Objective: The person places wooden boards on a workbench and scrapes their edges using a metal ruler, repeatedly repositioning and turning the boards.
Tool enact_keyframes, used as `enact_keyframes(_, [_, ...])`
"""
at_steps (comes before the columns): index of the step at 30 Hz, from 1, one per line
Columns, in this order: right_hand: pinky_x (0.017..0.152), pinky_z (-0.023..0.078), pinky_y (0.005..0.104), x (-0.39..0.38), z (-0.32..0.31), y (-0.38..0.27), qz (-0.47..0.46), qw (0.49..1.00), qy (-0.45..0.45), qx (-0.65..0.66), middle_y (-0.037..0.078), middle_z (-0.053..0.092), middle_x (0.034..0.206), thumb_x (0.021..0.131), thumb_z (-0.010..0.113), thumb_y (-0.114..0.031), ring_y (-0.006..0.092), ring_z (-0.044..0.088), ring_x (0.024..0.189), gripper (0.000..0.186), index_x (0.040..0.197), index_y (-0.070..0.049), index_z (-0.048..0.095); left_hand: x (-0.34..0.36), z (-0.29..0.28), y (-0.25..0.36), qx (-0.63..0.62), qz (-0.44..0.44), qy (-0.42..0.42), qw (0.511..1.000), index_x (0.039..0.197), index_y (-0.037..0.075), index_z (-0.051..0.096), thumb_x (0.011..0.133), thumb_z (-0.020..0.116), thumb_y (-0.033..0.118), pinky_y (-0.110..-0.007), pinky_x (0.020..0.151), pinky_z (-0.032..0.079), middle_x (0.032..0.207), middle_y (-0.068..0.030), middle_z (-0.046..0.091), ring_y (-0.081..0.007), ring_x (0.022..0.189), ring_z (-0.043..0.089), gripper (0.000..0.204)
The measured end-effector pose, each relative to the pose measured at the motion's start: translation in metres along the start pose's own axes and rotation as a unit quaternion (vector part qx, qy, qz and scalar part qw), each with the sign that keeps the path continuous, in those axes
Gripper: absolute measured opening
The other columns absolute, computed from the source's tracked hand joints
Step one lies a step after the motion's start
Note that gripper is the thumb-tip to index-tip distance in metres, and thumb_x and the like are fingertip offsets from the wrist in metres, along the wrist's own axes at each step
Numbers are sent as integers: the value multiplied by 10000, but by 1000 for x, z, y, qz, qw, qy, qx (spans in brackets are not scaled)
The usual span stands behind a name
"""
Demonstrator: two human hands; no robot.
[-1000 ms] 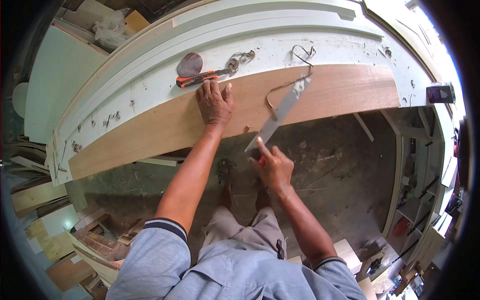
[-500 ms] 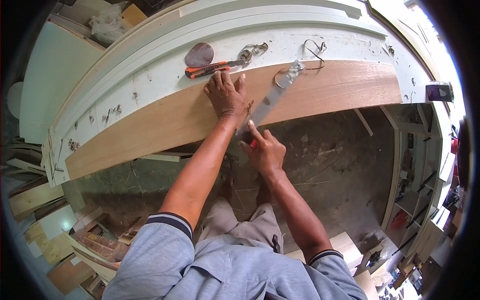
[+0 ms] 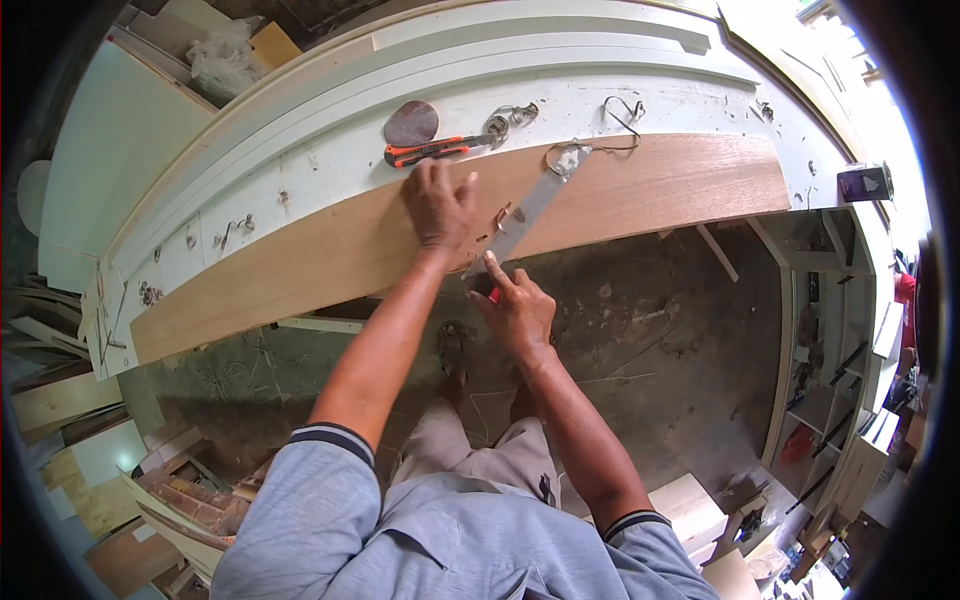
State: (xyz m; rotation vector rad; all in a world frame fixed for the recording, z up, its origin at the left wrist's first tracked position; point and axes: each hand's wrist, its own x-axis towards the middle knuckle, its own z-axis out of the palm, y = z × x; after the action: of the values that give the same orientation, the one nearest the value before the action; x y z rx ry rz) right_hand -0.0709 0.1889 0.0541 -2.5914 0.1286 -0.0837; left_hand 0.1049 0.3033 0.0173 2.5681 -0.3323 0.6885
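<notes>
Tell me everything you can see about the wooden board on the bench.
The wooden board is a long, thin reddish-brown sheet with fine grain, lying flat along the near edge of the white workbench. The left hand presses flat on it. A metal blade, held by the right hand, lies across it.

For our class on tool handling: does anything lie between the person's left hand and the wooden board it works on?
Nothing visible: the left hand lies flat on the wooden board, beside the metal strip held by the right hand.
</notes>
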Motion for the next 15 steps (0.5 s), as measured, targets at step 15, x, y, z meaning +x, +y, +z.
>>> enact_keyframes(15, [564,519,389,-22,13,-24,-21,1000,-10,-1,56,561,781,754,858,-386,246,643,670,692,1394,-242,636,-11,-39,-59,115,-44,-42,992,1024,74,648,962,644,423,-479,932,421,1023,-130,579,-332,1024,579,355])
